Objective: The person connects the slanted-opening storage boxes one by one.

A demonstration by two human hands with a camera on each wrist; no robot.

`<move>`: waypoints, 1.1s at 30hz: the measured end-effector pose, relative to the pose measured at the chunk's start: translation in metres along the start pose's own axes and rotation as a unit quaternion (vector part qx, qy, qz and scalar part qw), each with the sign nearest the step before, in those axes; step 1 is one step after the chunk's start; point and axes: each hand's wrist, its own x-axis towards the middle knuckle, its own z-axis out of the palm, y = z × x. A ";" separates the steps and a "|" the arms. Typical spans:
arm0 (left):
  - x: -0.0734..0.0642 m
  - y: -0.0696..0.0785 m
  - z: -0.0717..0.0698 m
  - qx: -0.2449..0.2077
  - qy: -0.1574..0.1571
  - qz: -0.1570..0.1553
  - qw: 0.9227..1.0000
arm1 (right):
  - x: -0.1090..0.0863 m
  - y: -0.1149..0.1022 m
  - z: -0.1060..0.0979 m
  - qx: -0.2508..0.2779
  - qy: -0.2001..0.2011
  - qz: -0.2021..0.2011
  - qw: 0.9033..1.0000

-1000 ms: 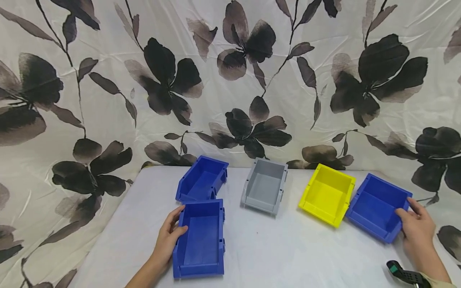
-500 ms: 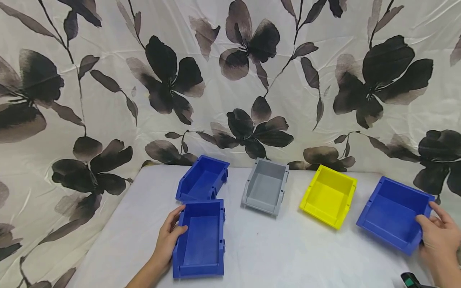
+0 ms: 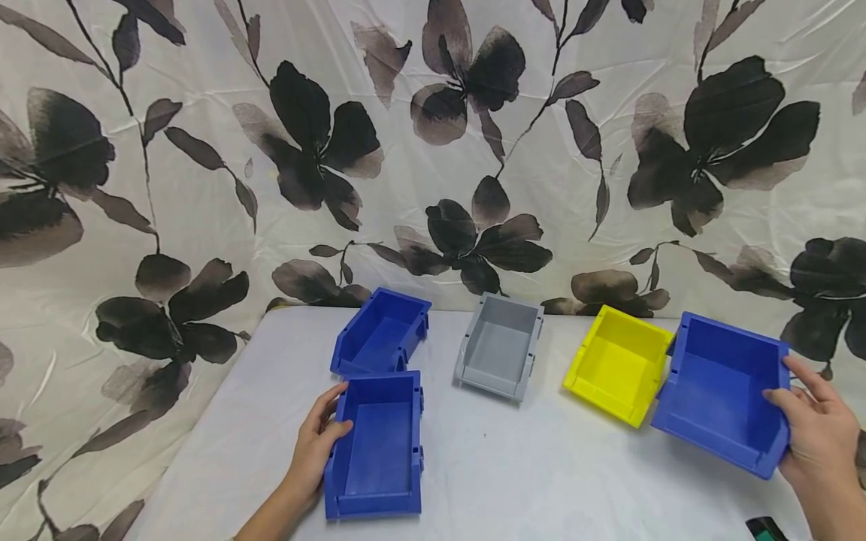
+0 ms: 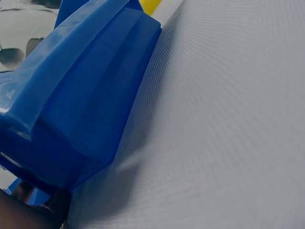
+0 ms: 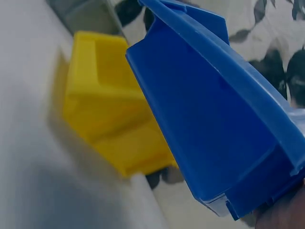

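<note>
At the front left, a blue storage bin (image 3: pixel 379 451) rests on the white table, its rear end against another blue bin (image 3: pixel 384 330). My left hand (image 3: pixel 314 443) grips its left wall, thumb over the rim. On the right, my right hand (image 3: pixel 822 432) pinches the right wall of a third blue bin (image 3: pixel 720 391), held raised and tilted. That bin's left side overlaps the edge of the yellow bin (image 3: pixel 617 368) in the head view. From the right wrist, the held blue bin (image 5: pixel 205 109) covers part of the yellow bin (image 5: pixel 114 105).
A grey bin (image 3: pixel 502 346) stands at the back middle, between the blue pair and the yellow one. Behind the table (image 3: pixel 514 481) hangs a white cloth (image 3: pixel 595 45) with dark flowers. A dark strap end (image 3: pixel 764 528) shows at the bottom right.
My right hand first drew its blue bin rightward, away from the yellow bin, then brought it back left and higher. The left hand and the other bins stay in place.
</note>
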 end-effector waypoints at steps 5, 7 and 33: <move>0.000 0.000 0.000 -0.001 -0.001 -0.004 1.000 | -0.017 -0.001 0.017 0.022 -0.058 0.001 0.998; -0.001 -0.001 -0.001 -0.002 -0.002 -0.006 1.000 | -0.025 0.000 0.023 0.032 -0.086 0.010 0.996; 0.001 -0.005 -0.005 -0.036 -0.023 -0.023 0.999 | -0.106 0.014 0.115 -0.056 -0.226 0.111 0.966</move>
